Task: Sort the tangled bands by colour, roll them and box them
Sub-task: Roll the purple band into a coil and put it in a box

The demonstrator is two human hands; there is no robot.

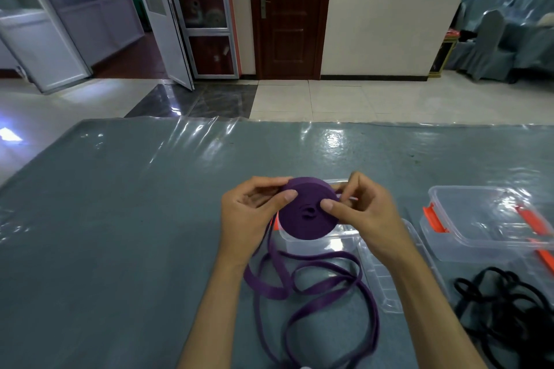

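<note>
- Head view: the person holds a thick purple roll (308,212) up between both hands, just over a clear box (323,241) that sits on the grey table (120,218).
- The left hand (251,212) has its fingers curled round the roll's far side with the thumb pressed on its face. The right hand (362,212) pinches the other side, thumb flat on the face.
- A good length of loose purple band (326,287) trails from the roll down onto the table in open loops toward the person, so I'd judge the rolling well on but not finished.
- A tangle of black bands (506,299) lies off to the right, unrolled, with a second clear box (479,218) with orange clips beyond it. It looks empty, though glare makes that hard to tell.
- A clear lid (386,278) lies beside the near box.
- The left and far table are open. The right side is crowded, and the loose loops lie close to the lid's edge.
</note>
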